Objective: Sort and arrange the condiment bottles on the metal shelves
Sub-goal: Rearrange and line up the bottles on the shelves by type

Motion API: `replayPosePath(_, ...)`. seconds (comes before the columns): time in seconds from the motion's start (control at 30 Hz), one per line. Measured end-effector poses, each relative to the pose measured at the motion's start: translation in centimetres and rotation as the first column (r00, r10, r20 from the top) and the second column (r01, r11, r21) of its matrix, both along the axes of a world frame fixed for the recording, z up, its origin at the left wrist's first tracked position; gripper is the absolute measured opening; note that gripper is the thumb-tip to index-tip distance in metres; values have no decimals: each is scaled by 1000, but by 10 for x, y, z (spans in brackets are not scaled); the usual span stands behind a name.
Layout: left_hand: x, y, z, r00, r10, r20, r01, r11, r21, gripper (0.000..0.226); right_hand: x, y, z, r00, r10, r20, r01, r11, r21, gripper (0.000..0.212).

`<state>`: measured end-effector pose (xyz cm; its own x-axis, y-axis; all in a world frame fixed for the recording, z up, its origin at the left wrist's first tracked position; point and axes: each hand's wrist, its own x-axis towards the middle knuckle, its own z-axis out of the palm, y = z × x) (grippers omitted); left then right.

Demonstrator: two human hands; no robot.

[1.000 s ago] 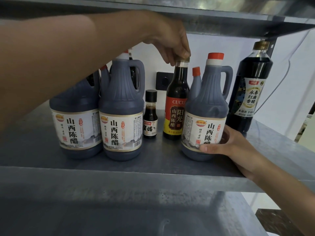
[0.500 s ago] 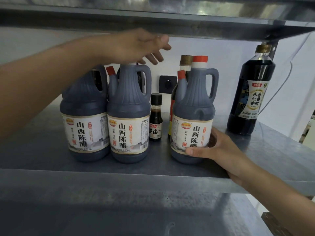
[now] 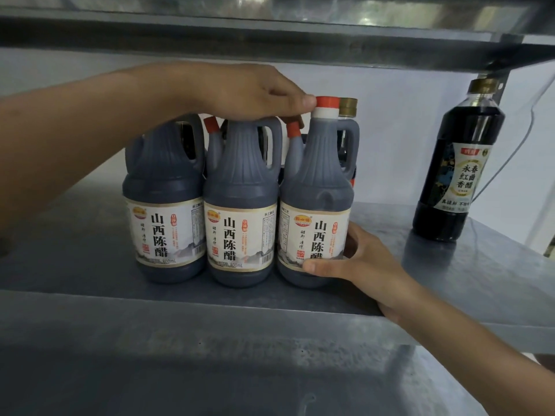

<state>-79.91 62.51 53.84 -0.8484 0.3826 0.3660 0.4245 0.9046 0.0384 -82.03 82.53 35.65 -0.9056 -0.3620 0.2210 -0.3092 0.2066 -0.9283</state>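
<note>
Gold-cap bottle [image 3: 348,106] mostly hidden behind right jug [image 3: 315,181]; only its cap shows. Left jug [image 3: 163,181] cap covered by left forearm [image 3: 90,139], itself cut off at edge. Right hand [image 3: 369,262] fingers hidden behind right jug. Left hand [image 3: 240,91] grip unclear. Label [image 3: 240,235] small print unreadable.

Grey metal shelving [image 3: 450,280] against a pale wall [image 3: 390,130].
The wall spans the far side; a thin cable [image 3: 531,108] runs down it at right, past the post [image 3: 504,85]. Glare streaks the upper shelf [image 3: 270,34]; another level [image 3: 210,379] lies near, below, possibly a tray.
</note>
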Motion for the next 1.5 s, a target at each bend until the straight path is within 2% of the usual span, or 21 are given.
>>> replayPosePath(0.07, 3, 5, -2, 1000, -25, -12, 23, 993, -119, 83, 1, 0, 0, 1000, 0, -5, 0, 1000, 1, 71)
replayPosePath(0.13, 3, 15, 1, 998, -46, -39, 38, 985, -170, 85, 1, 1, 1, 1000, 1, -12, -1, 1000, 7, 71)
replayPosePath(0.23, 1, 41, 5, 996, -86, -29, 80, 983, -166, 80, 2, 2, 0, 1000, 12, -16, -12, 1000, -1, 69)
replayPosePath(0.3, -6, 56, 5, 997, -76, 24, 80, 967, -241, 76, 1, 4, 0, 1000, 6, -15, -6, 1000, -5, 67)
replayPosePath(0.37, -16, 64, 5, 995, -79, 60, 93, 955, -281, 63, 0, 7, 0, 1000, 8, -11, -8, 1000, -7, 65)
replayPosePath(0.47, -21, 68, 5, 989, -134, 67, 146, 963, -229, 44, -3, 8, -2, 1000, -4, -11, 3, 1000, -14, 64)
replayPosePath(0.63, -24, 69, 2, 980, -166, 113, 179, 977, -118, 37, -7, 6, -6, 998, -26, -52, 24, 998, -52, 64)
replayPosePath(0.77, -26, 70, 2, 981, -145, 125, 156, 984, -84, 37, -10, 26, 1, 982, 108, -154, -91, 989, 116, 56)
replayPosePath(0.83, -25, 67, 2, 981, -149, 128, 158, 986, -62, 37, -22, 53, 3, 962, 134, -238, -108, 987, 117, 45)
replayPosePath(0.87, -25, 65, 1, 980, -152, 130, 159, 986, -52, 38, -31, 69, 2, 951, 67, -300, -47, 996, 71, 38)
replayPosePath(0.93, -23, 65, 0, 980, -148, 133, 154, 987, -40, 38, -56, 100, 2, 882, -241, -405, 242, 969, -49, 35)
replayPosePath(1.0, -22, 68, 0, 980, -139, 141, 146, 988, -45, 38, -82, 128, 6, 708, -573, -413, 576, 807, -132, 47)
replayPosePath(1.03, -22, 70, 0, 980, -133, 147, 142, 988, -54, 38, -95, 140, 10, 641, -670, -374, 676, 724, -138, 58)
replayPosePath(1.07, -21, 70, 1, 981, -126, 151, 137, 989, -62, 38, -108, 150, 12, 623, -714, -319, 722, 682, -118, 70)
replayPosePath(1.13, -21, 69, 1, 982, -115, 152, 126, 990, -66, 38, -130, 163, 11, 704, -689, -171, 687, 722, -79, 88)
replayPosePath(1.23, -22, 68, 0, 983, -101, 153, 109, 993, -41, 39, -151, 170, 3, 873, -484, 53, 486, 860, -156, 85)
replayPosePath(1.37, -21, 72, 0, 985, -87, 152, 93, 995, -32, 39, -157, 176, 5, 888, -455, 67, 459, 882, -102, 68)
replayPosePath(1.5, -20, 72, 0, 986, -76, 151, 80, 997, -20, 39, -151, 174, 7, 890, -453, 53, 457, 882, -114, 66)
